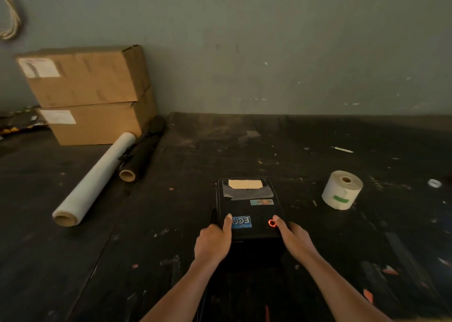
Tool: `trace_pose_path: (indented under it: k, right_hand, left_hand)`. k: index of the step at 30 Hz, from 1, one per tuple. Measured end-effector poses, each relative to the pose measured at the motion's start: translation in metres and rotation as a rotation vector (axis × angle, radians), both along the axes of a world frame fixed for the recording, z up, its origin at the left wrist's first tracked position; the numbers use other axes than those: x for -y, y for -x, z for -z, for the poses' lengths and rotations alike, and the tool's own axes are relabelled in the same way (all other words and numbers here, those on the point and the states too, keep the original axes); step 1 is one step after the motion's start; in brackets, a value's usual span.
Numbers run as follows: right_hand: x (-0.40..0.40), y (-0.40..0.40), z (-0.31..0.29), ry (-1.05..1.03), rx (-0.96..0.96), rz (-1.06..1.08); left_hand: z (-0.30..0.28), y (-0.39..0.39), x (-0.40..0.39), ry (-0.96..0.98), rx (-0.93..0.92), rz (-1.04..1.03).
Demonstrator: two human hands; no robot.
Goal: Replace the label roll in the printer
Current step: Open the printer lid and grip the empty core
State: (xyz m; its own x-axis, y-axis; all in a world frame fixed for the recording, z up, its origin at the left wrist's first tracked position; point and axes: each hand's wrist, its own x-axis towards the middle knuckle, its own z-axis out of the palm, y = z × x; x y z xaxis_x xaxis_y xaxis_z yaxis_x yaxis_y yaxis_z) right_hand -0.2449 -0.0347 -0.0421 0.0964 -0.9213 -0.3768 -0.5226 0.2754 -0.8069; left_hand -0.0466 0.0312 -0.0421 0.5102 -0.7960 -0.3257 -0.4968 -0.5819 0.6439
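Both hands, left hand [213, 242] and right hand [294, 237], grip the black plastic label printer [249, 206], lid closed.
Uneven side pressure could jam the lid or slide it along the dark tabletop [171, 223].

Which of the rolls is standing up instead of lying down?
The label roll with the green tape, right of the printer. The white film roll and black roll lie flat.

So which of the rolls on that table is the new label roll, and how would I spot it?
Start at the black printer that both hands hold, in the middle of the dark table. The label roll stands alone to its right, on end. Unlike the long white and black rolls lying by the boxes, it is short, squat and cream, sealed with a green strip.
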Motion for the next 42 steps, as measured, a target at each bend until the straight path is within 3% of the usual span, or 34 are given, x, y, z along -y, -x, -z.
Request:
trace_pose_path:
  k: [10, 13, 18, 23, 27, 31, 36, 42]
  right_hand:
    - [0.010, -0.014, -0.039, -0.029, 0.002, 0.073]
    - [0.024, -0.021, -0.057, -0.014, 0.000, 0.115]
    - [0.047, -0.033, -0.088, -0.001, -0.026, 0.126]
    - [0.062, -0.031, -0.102, 0.000, 0.062, -0.030]
    - [0.077, -0.026, -0.105, 0.104, 0.025, -0.190]
    - [0.102, -0.036, -0.103, 0.272, -0.050, -0.180]
    - [0.127, -0.063, -0.090, 0.485, 0.172, -0.096]
    - [0.165, -0.078, -0.076, 0.467, 0.303, -0.054]
  left_hand:
    - [-0.034, -0.022, 0.027, -0.115, -0.023, 0.180]
    - [-0.056, -0.028, 0.039, -0.109, -0.114, 0.216]
    - [-0.082, -0.036, 0.053, 0.045, -0.331, 0.171]
    - [-0.077, -0.040, 0.055, 0.280, -0.496, 0.135]
    - [-0.071, -0.033, 0.069, 0.418, -0.436, 0.046]
    - [-0.086, -0.034, 0.097, 0.453, -0.372, -0.068]
    - [-0.104, -0.045, 0.131, 0.406, -0.395, -0.126]
    - [-0.116, -0.059, 0.163, 0.275, -0.480, -0.190]
